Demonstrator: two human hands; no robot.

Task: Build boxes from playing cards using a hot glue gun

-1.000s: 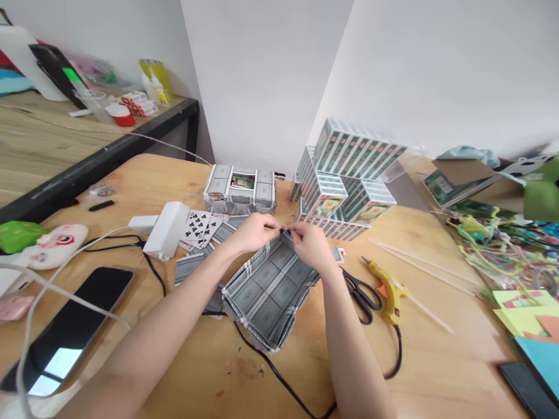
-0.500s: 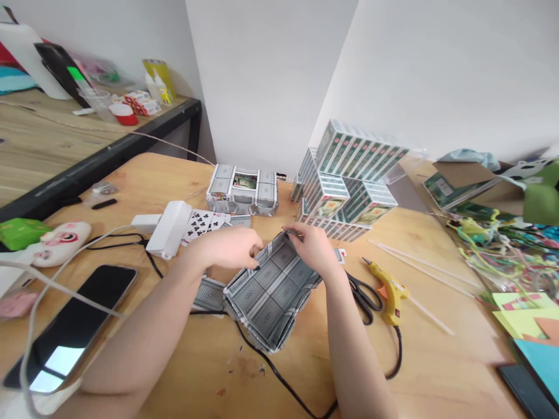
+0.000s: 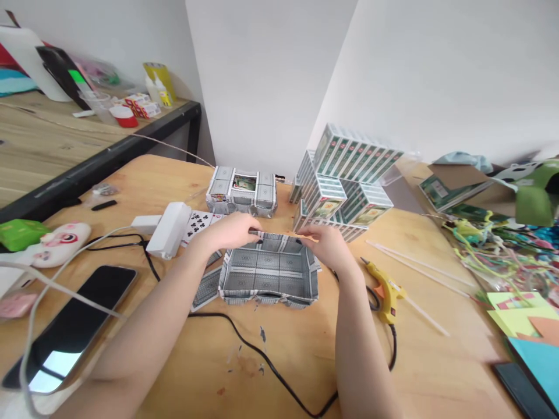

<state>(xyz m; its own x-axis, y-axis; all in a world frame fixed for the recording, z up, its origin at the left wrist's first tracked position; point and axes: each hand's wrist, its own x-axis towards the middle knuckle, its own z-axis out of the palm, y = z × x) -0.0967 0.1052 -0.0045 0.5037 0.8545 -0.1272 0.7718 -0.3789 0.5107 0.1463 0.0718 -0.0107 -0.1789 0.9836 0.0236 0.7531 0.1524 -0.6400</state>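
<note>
Seemingly, left hand (image 3: 234, 229) and right hand (image 3: 328, 244) pinch the card tray (image 3: 267, 274) (far rim).

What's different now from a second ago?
The card tray turned from slantwise to crosswise. The left hand let go of its far end, where it met the right hand; both now hold its far rim, apart. The glue gun, phone and stacked boxes stayed put.

The box (image 3: 268, 263) has swung from a slant to nearly square-on; the left hand (image 3: 239, 228), beside the right hand (image 3: 326, 245) 1 s ago, is now apart.
</note>
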